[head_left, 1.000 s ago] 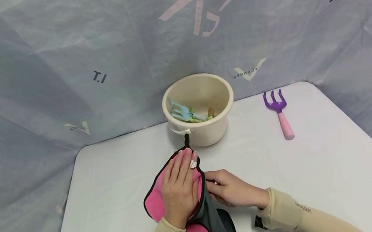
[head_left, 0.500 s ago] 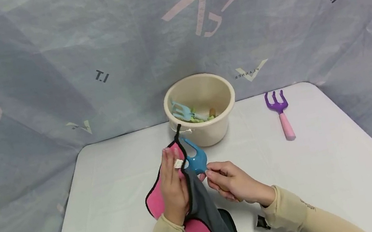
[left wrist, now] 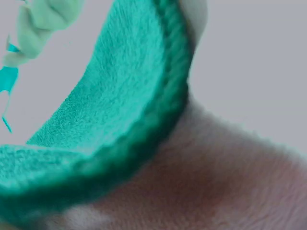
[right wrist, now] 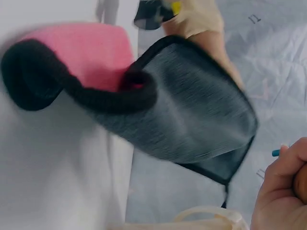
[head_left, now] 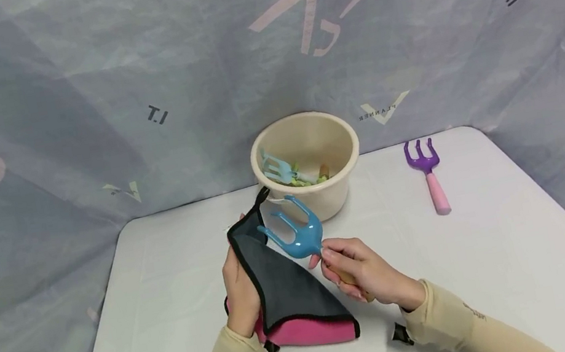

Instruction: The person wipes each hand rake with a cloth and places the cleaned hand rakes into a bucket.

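Note:
A grey cloth (head_left: 291,280) with a pink back and black edging is draped against my left hand (head_left: 240,292). The hand is behind its left side, with most of the fingers hidden by the fabric. My right hand (head_left: 362,268) grips the wooden handle (head_left: 339,272) of a blue three-pronged hand fork (head_left: 301,238), whose tines point up and left over the cloth's upper part. In the right wrist view the cloth (right wrist: 192,105) shows its grey face, and part of the right hand (right wrist: 280,191) wraps the round handle. Seen from the left wrist, the cloth's edge (left wrist: 158,115) curls close by the hand.
A cream bucket (head_left: 337,188) stands behind the cloth, holding a light blue hand fork (head_left: 278,170) and green bits. A purple hand fork (head_left: 423,162) with a pink handle lies at the back right of the white table (head_left: 493,228). A grey fabric backdrop (head_left: 185,61) surrounds the table.
The left hand has turned from flat over the cloth's pink side to behind it, so the grey face shows. The fork's blue head, first covered, has come out of the cloth.

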A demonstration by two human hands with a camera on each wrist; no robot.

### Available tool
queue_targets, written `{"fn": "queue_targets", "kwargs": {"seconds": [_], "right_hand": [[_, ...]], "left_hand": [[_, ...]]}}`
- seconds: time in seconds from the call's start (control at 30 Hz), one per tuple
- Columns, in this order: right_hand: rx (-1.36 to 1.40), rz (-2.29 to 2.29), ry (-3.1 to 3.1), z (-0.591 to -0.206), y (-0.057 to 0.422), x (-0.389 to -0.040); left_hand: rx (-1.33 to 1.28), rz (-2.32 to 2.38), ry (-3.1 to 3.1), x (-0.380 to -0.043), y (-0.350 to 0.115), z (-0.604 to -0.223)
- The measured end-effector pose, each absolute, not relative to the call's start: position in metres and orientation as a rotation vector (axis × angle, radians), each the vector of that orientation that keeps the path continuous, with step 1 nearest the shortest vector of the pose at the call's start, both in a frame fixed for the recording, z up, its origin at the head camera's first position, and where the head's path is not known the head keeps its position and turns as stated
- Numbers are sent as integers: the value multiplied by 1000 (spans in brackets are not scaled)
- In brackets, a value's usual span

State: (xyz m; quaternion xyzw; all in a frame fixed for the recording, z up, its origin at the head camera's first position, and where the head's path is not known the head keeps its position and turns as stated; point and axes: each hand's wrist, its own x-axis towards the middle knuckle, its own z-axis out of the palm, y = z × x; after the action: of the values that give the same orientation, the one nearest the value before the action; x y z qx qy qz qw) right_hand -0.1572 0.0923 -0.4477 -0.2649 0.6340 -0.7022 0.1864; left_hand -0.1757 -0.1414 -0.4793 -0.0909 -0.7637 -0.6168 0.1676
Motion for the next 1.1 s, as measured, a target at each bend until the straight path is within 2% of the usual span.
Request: {"fn": "queue_targets", "kwargs": {"seconds": [0.2,0.33,0.6,0.83,1.1], "right_hand": [[-740,-1957,1871,-451,89,-158],[-697,-1910,2027,-454,86,-157],[-571,-1843,2010,-460,83,-159],[-382,-1881,2064,-465,82,-161],[-514,-1952,1816,-465,76,-157]], "left_hand": [[-282,-1893,-2126,-154,-133,-476],[-355,-2048,-2039,-154,-127,-474],[-126,-1888,-1944,-155,-131,-475],[-234,-1781,-1767,-162,-129,-464],[-445,-1114,-2005,-162,-120,-473]]}}
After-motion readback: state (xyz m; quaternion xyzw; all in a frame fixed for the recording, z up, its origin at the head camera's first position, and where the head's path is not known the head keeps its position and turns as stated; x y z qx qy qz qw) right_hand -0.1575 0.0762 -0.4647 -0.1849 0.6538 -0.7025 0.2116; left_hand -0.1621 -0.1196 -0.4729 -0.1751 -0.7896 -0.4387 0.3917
